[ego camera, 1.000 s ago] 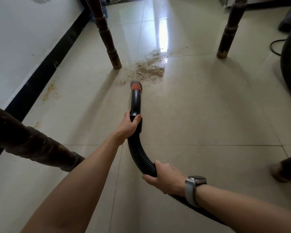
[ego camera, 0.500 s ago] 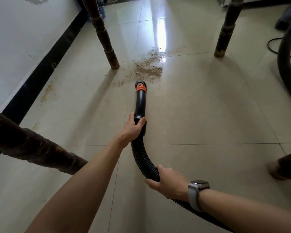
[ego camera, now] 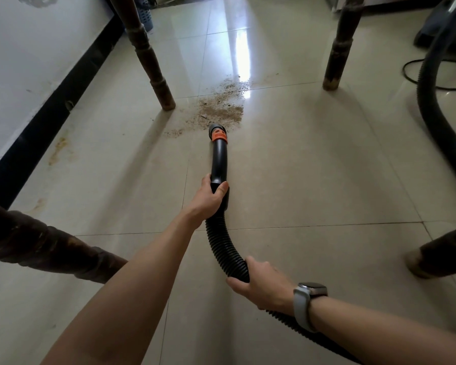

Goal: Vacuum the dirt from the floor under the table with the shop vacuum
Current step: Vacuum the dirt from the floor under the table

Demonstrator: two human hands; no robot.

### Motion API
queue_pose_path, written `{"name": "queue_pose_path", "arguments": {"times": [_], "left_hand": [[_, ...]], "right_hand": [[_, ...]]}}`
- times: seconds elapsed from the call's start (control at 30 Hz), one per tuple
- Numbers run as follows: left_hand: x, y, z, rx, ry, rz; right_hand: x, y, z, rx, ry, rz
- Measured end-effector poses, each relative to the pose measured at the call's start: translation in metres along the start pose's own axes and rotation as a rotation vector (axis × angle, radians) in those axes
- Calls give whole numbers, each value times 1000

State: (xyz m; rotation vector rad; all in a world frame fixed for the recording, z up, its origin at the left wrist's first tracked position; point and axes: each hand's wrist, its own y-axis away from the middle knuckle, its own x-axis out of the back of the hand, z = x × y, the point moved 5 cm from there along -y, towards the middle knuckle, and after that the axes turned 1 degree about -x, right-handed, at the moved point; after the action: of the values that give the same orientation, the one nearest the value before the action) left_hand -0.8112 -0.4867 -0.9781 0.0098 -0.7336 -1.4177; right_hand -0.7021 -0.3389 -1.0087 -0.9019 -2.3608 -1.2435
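Tiled floor — dirt, table legs.

Off to the left of our fingers we've got a white wall with a black baseboard along its foot, plus a couple of yellowish stains on the tiles beside it. A grey smartwatch sits on the wrist just behind the nearer fingers. Far beyond them, a perforated blue-grey basket stands by the wall, partly hidden.

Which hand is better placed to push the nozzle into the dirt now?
Left. The left hand grips the rigid tube just behind the nozzle, aimed at the dirt. The right hand only holds the hose.
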Motion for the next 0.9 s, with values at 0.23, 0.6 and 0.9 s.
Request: {"name": "queue_pose_path", "arguments": {"times": [0.23, 0.6, 0.9], "left_hand": [[-14, -5, 13, -24, -31, -34], [-29, -19, 40, -45, -39, -80], [1, 11, -5, -32, -181, 12]], "right_hand": [[8, 1, 9, -6, -15, 31], [26, -7, 19, -45, -66, 80], [-7, 5, -1, 41, 42, -93]]}}
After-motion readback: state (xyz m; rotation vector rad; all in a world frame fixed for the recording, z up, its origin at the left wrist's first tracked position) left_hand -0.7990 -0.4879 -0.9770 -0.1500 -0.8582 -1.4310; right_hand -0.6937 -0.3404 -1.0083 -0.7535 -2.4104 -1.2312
